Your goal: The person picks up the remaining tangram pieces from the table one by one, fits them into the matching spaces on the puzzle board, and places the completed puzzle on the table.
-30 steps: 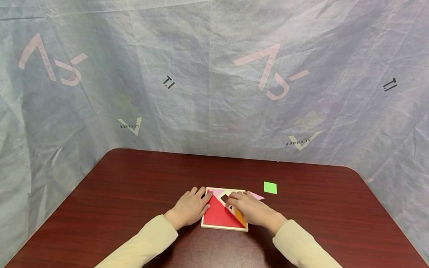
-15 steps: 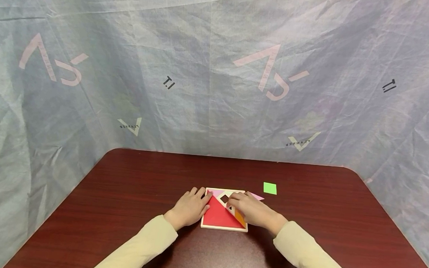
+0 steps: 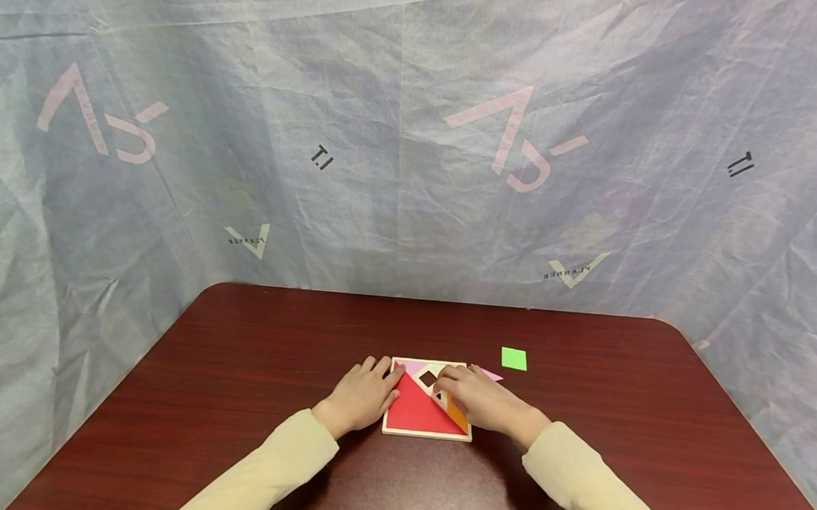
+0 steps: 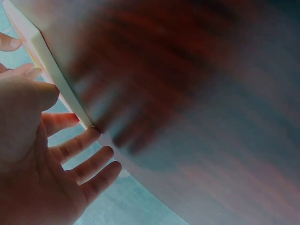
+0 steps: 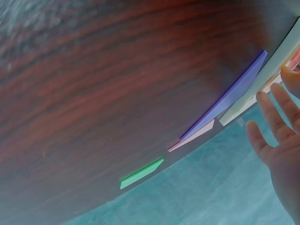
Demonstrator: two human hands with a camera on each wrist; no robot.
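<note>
Head: one tray [image 3: 426, 435] on the table [image 3: 161, 396], under left grip [image 3: 361, 395] and right grip [image 3: 482, 398]; two mirrored "PLANNER" prints [image 3: 246, 240]. Left wrist: grip spread, touching tray. Right wrist: one purple piece [image 5: 228, 97], one pink piece [image 5: 193, 135], one green piece [image 5: 142, 173]; right grip's pinch cannot be determined.

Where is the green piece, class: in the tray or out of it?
Out: the green piece lies on the table, a gap separating it from the tray.

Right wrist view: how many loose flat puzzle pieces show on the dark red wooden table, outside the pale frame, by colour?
Green flat four-sided piece: 1
Pink flat piece: 1
Purple flat piece: 1
Total: 3
</note>
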